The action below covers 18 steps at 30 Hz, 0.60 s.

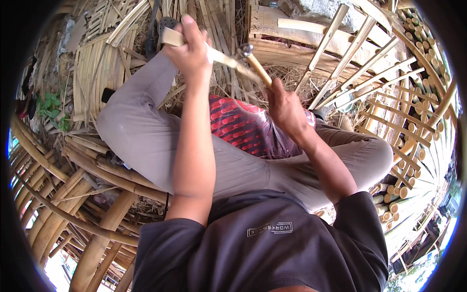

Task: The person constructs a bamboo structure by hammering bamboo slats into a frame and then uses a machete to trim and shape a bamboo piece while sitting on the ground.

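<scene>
Left hand clasps a pale, flat strip, partly blurred; right hand grips a tan-handled, metal-ended tool

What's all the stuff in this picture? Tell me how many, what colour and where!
strip: 1, pale tan, in the left hand
tool: 1, tan handle, grey metal end, in the right hand
cloth: 1, red and black, between the legs
fanned strips: several, pale, upper right
loose strips: many, tan, upper left
cut poles: many, tan, right
long poles: several, brown-tan, lower left
beam: at least 1, tan, top middle
plant: 1, green, far left
dark thing: 1, black, by the left knee, unclear
shirt: 1, black, bottom
trousers: 1 pair, grey, middle
left hand: 1, upper middle
right hand: 1, right of it
</scene>
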Available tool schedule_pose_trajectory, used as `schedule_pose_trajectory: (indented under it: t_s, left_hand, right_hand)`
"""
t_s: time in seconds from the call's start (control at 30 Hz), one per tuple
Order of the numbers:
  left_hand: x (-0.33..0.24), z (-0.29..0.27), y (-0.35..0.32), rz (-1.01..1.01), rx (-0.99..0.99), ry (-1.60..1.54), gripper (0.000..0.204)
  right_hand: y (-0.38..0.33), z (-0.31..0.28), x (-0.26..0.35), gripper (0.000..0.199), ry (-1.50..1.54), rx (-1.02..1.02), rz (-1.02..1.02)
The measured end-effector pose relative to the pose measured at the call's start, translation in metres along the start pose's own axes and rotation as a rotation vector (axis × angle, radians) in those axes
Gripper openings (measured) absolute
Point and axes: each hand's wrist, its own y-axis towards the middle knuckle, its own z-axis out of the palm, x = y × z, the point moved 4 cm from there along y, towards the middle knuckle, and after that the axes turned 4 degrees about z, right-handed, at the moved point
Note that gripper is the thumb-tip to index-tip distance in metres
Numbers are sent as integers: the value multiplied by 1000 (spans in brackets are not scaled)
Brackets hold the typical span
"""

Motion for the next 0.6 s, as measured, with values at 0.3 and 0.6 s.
schedule_pose_trajectory:
  t_s: [0.3, 0.6]
  left_hand:
    - [-51, 29, -12, 185, 138, -18, 46]
    - [-39, 28, -12, 265, 186, 138, 49]
  right_hand:
    - [7, -84, 34, 16, 200, -296, -29]
    - [4, -72, 22, 15, 170, -171, 32]
